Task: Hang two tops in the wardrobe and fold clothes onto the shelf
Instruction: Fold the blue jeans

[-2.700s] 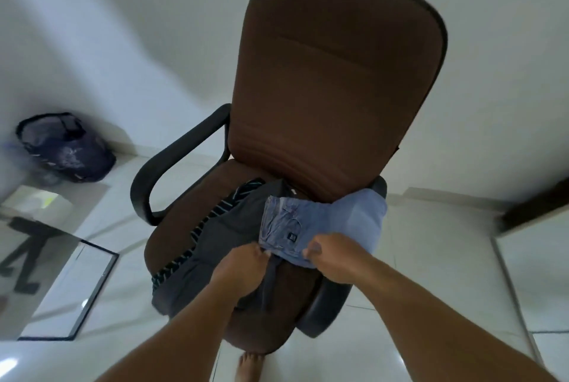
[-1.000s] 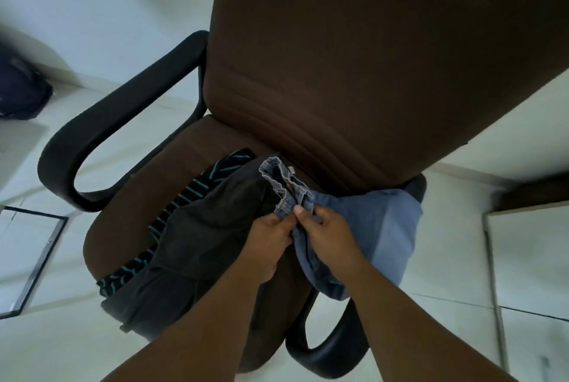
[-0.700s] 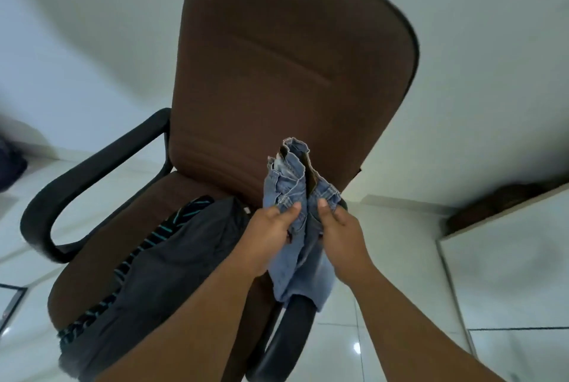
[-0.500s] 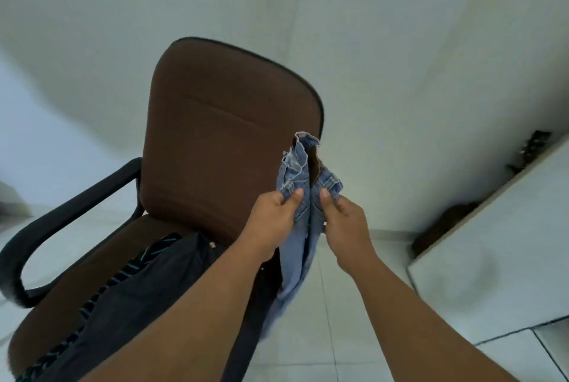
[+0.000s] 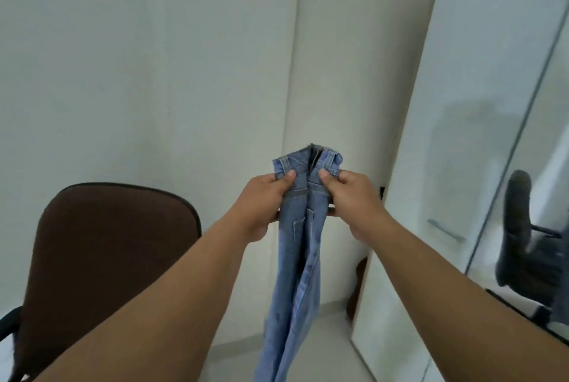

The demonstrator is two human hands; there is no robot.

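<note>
Both the left hand (image 5: 261,197) and right hand (image 5: 351,194) pinch the jeans (image 5: 300,227) at the waistband, legs hanging down.

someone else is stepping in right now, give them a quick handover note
Left hand and right hand each grip the waistband of the jeans, which are held up with the legs hanging free.
The chair is at lower left, the white wardrobe at right.
Done: jeans are in hand.
Left: fold them onto the shelf. No hung tops or shelf in view.
</note>
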